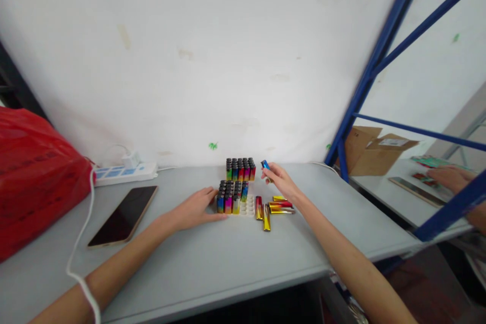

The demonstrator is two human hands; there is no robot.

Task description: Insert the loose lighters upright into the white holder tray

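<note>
My right hand (279, 180) is closed around a blue lighter (265, 165) with a dark top, raised above the table to the right of the trays. My left hand (197, 207) lies at the left side of a white tray (248, 206), fingers spread and thumb along its near corner. Upright lighters (229, 202) with black tops fill the left part of this tray; round sockets show on its right. Behind it stands a second block of upright lighters (240, 169). Several loose red and gold lighters (267, 218) lie on the table to the right of the tray.
On the left lie a phone (124, 215), a white power strip (127, 173) and a red plastic bag (36, 182); a white cable (80, 233) crosses over my left forearm. A blue metal frame (359, 96) rises at right. Beyond it are a cardboard box (374, 154) and another person's hand (446, 176).
</note>
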